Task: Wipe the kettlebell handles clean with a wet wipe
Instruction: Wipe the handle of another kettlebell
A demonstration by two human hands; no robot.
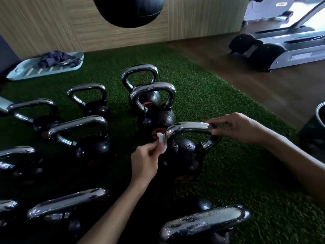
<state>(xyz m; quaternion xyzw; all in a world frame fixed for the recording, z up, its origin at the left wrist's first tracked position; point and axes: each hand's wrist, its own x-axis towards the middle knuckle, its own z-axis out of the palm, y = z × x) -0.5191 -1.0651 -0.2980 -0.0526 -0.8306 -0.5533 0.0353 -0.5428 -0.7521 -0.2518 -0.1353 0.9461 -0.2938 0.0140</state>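
Note:
A black kettlebell (182,159) with a chrome handle (188,126) stands on the green turf in the middle of the view. My left hand (145,162) pinches a small white wet wipe (161,142) against the handle's left bend. My right hand (235,128) grips the handle's right top corner between fingers and thumb. Several other black kettlebells with chrome handles stand around, among them one behind (154,110) and one in front (204,224) whose handle shows water drops.
A light blue tray (22,72) with dark cloths lies at the back left by the wooden wall. A black punching bag (128,9) hangs above. Treadmills (274,51) stand at the back right on wooden floor. A dark container (314,131) sits at the right edge.

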